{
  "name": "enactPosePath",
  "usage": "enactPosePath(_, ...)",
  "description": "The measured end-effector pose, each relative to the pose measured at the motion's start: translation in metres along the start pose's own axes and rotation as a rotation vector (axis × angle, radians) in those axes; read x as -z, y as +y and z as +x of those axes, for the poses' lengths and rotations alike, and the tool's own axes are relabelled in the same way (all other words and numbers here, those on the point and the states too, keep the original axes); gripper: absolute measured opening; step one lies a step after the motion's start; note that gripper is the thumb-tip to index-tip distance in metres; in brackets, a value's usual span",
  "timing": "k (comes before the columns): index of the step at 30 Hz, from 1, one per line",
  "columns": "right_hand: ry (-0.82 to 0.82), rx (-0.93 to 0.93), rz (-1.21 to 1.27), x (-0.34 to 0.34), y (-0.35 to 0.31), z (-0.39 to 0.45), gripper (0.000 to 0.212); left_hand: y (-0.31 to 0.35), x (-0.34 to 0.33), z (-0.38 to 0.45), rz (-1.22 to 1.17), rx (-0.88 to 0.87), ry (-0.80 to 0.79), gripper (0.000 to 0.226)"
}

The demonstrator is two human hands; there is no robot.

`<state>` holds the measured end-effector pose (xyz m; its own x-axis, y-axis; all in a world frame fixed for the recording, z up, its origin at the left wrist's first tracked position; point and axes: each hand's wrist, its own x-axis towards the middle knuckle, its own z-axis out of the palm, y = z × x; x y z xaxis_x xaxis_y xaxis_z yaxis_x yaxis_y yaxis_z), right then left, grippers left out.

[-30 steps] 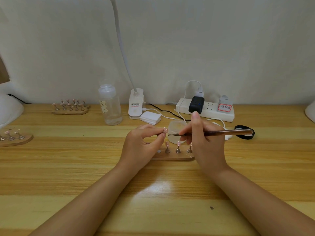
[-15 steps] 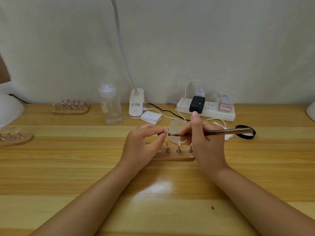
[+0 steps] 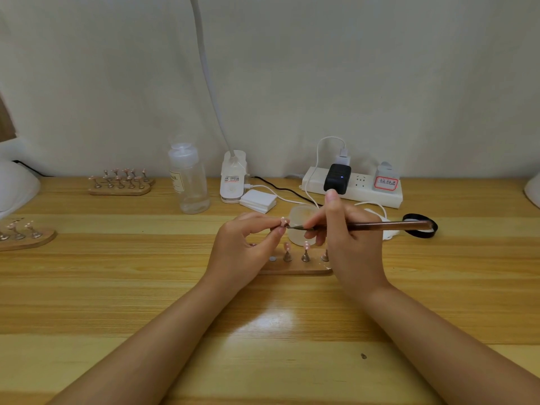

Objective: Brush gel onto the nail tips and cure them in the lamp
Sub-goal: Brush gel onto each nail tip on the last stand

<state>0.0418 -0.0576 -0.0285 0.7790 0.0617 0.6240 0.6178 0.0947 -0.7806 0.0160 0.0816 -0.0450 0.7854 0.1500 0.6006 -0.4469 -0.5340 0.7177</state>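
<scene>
A wooden worktop [image 3: 117,287] is seen from above, with a pale wall behind it.

Left hand [image 3: 245,247]: closed in a pinch; a small pink nail tip [image 3: 284,221] is held up between thumb and forefinger, just above the near stand [image 3: 295,268]. Whether it sits on a peg cannot be told.

Right hand [image 3: 347,238]: closed around a brown brush [image 3: 380,226], held like a pen, forefinger stretched far along the top. The bristle end is pointed left and is touching the held nail tip. The handle runs right, over a black loop [image 3: 420,226] lying on the worktop.

The near stand, a flat wooden strip, is partly covered by both hands. Two metal pegs with pink tips are seen upright on it, a third is half hidden by the right hand, and one bare round spot is seen at its left.

A frosted round dish [image 3: 301,214] is placed just beyond the hands, between them.

Far side, left to right: a second stand [image 3: 119,188] crowded with tips, a clear bottle [image 3: 188,182], a white clip lamp base [image 3: 232,182] with its neck rising out of view, a stack of white pads [image 3: 258,200], a power strip [image 3: 353,188] with a black adapter plugged in.

A third stand [image 3: 26,238] is set at the left edge, and a white domed object [image 3: 14,185] is seen beyond it, cut off by the frame.
</scene>
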Motion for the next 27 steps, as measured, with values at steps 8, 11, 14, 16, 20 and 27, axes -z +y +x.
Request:
enactPosePath(8,0.037,-0.012,0.038,-0.0013,-0.0029,0.0022,0.042,0.0024,0.0003,0.0003,-0.009,0.009,-0.013,0.022)
enactPosePath(11,-0.001,-0.005,0.003,-0.0019,-0.0024,0.0014,0.039,0.0034,0.0005,-0.0002,-0.016,0.011,-0.012,0.021)
enactPosePath(14,-0.007,-0.026,0.012,-0.0031,-0.0026,0.0002,0.039,0.003,0.0001,-0.0001,-0.014,0.023,-0.008,0.021)
enactPosePath(16,-0.001,-0.024,0.012,-0.0029,-0.0022,0.0,0.04,0.0027,-0.0005,0.0002,-0.009,0.03,-0.007,0.021)
enactPosePath(20,-0.001,-0.017,0.023,-0.001,-0.0024,-0.0012,0.045,0.004,-0.0004,0.0001,-0.008,0.028,0.002,0.024)
enactPosePath(27,0.065,-0.034,0.036,-0.0004,-0.0021,0.0003,0.045,0.0039,0.0,0.0001,-0.034,0.037,0.015,0.022)
